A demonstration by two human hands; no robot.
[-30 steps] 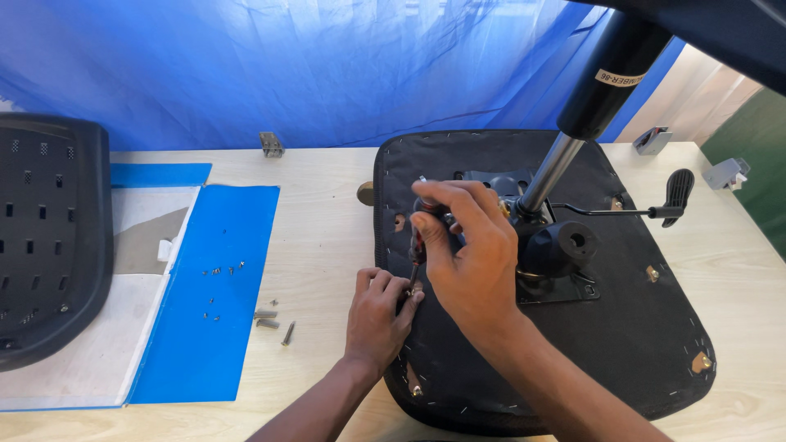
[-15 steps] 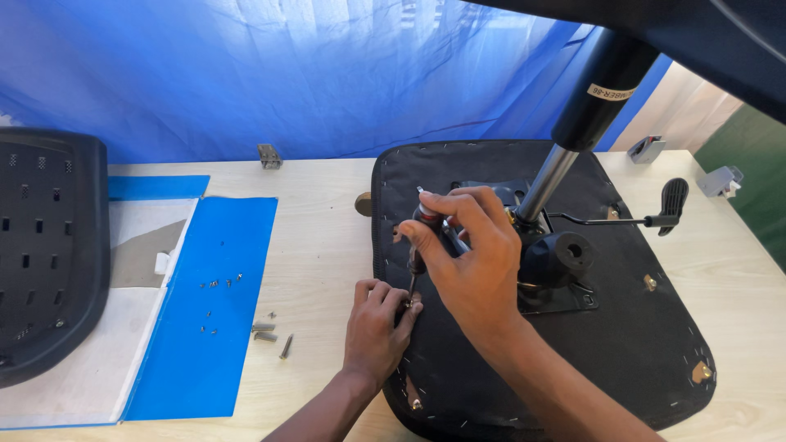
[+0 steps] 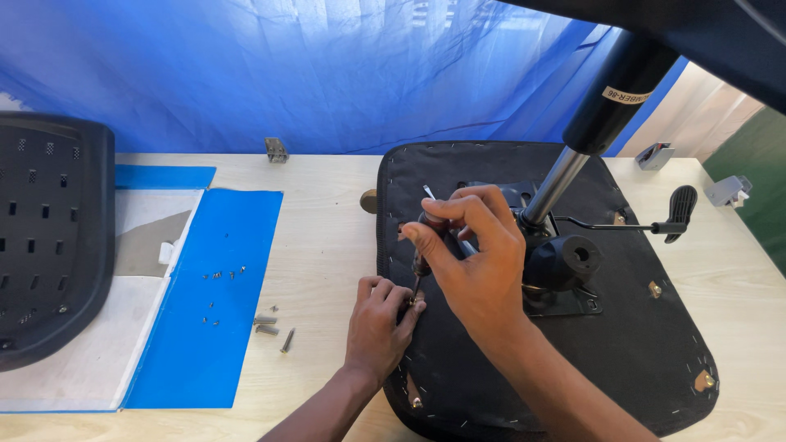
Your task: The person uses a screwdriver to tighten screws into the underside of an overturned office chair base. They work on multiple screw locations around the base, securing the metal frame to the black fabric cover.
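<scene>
From my feed, the dark-handled screwdriver [image 3: 422, 245] stands nearly upright at the left edge of the upturned black fabric-covered chair seat [image 3: 639, 360], which lies flat on the pale wooden counter [image 3: 327, 237] right of centre. My right hand [image 3: 475, 254] is closed around the screwdriver's handle, fingers curled over its top. My left hand [image 3: 378, 327] rests lower at the seat's edge, its fingertips pinched in at the screwdriver's tip; I cannot tell whether it grips a screw there or only steadies the shaft.

Just beside my right hand, the black metal tilt mechanism [image 3: 565, 270] sits bolted at the middle of the seat, with the chrome and black gas cylinder [image 3: 589, 139] rising from it toward the upper right. A thin lever with a black paddle handle [image 3: 681, 211] sticks out to the right from the mechanism. Small brass-coloured fittings [image 3: 702, 381] show near the seat's corners.

To the left of my left hand, a few loose silver screws [image 3: 270, 326] lie on the counter, and smaller ones are scattered on the open blue folder [image 3: 205, 360] beside them. Farther left, well apart, the black perforated plastic chair back [image 3: 45, 245] lies on the folder's far side. A small grey metal bracket [image 3: 277, 150] stands at the counter's back edge against the blue tarp [image 3: 286, 74].
</scene>
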